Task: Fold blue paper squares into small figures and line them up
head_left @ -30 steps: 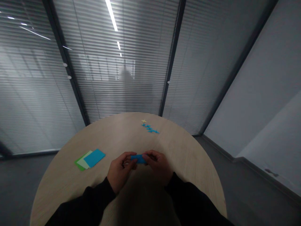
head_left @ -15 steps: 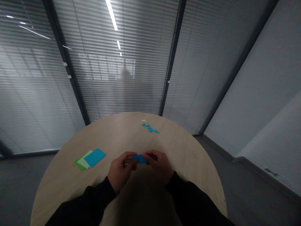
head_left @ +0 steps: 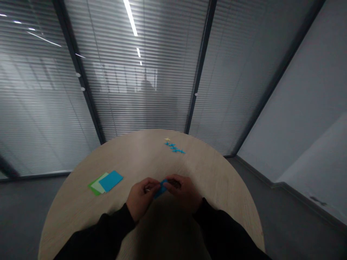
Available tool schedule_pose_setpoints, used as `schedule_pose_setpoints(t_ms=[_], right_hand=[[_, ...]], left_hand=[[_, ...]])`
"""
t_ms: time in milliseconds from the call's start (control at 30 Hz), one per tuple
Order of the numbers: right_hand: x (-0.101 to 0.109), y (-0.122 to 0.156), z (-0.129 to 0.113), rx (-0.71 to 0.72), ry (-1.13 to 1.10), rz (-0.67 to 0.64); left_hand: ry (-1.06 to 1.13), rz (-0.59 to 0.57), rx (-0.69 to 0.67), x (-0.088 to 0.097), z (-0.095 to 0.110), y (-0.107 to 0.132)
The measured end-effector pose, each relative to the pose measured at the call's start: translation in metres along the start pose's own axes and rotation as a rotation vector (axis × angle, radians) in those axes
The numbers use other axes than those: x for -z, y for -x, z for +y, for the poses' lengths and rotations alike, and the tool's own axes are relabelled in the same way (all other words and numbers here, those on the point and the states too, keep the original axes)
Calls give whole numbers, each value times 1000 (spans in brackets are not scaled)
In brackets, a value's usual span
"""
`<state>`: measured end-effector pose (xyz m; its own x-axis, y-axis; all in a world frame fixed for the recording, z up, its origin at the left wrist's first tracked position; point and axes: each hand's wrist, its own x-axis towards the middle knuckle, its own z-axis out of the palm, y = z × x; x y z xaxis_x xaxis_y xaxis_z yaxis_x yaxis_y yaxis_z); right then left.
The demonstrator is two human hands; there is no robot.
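Pale wood covers the round counter (head_left: 135, 155), which fills the lower middle of the view with grey floor (head_left: 284, 224) around it. Nearest the camera, two black sleeves (head_left: 108, 231) come in from the bottom edge and meet over the near part of the counter.

The left hand (head_left: 141, 198) and the right hand (head_left: 184, 193) are close together, knuckles up, with a small blue paper piece (head_left: 160, 188) between them. Each hand's grip is pressed together on that piece: the left thumb and fingers pinch its lower left end, and the right fingertips pinch its upper right end. The piece tilts, higher on the right, just above the counter. Whether it touches the wood cannot be told.

Left of the hands, well apart from them, lies a fanned stack of paper sheets (head_left: 111, 180) flat on the counter, a blue one on top, a pale green one and a brighter green one showing under it.

Near the far edge a short row of blue paper stars (head_left: 175, 148) lies on the wood, with one yellow star (head_left: 167, 139) at its far end.

Beyond the counter stand glass walls with closed blinds (head_left: 141, 90) between dark frames (head_left: 199, 72), and a plain grey wall (head_left: 311, 90) on the right.
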<state>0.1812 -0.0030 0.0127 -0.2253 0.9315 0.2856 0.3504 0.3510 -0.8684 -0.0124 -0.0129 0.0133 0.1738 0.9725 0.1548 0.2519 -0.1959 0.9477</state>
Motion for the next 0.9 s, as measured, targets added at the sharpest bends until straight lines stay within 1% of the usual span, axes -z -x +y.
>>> schedule_pose_setpoints(t_ms=[233, 433, 667, 900], right_hand=[[-3, 0, 0, -86, -122, -2], [-4, 0, -2, -146, -176, 1], [-3, 0, -4, -147, -183, 4], [-4, 0, 1, -144, -194, 0]], left_hand=[[47, 7, 53, -1, 1, -1], [70, 8, 52, -3, -1, -2], [51, 16, 47, -3, 2, -2], [17, 16, 56, -2, -2, -1]])
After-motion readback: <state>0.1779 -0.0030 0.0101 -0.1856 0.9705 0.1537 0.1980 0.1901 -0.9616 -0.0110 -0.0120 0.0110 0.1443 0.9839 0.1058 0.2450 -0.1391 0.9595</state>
